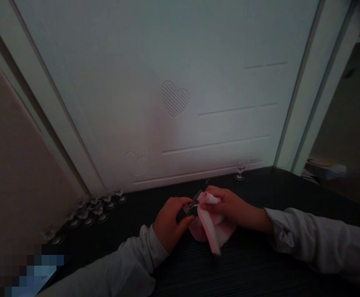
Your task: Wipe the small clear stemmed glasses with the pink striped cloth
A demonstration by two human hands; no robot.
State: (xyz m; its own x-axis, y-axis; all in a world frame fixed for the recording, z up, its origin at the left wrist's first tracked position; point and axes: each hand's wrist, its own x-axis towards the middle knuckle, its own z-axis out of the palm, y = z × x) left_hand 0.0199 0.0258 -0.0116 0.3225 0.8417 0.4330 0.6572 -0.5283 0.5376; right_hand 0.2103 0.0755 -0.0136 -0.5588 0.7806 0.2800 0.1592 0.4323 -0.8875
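My left hand pinches the foot of a small stemmed glass between thumb and fingers. The glass is tilted, its bowl end toward the right. My right hand grips a pink and white cloth and presses it against the bowl end of the glass. Part of the bowl is hidden behind the cloth and fingers. A loose end of the cloth hangs down toward the dark table.
Several small stemmed glasses stand grouped along the table's left side. Another glass stands at the back right, close to a white panel with heart patterns. Papers lie beyond the right edge. A pixelated bluish patch covers the lower left.
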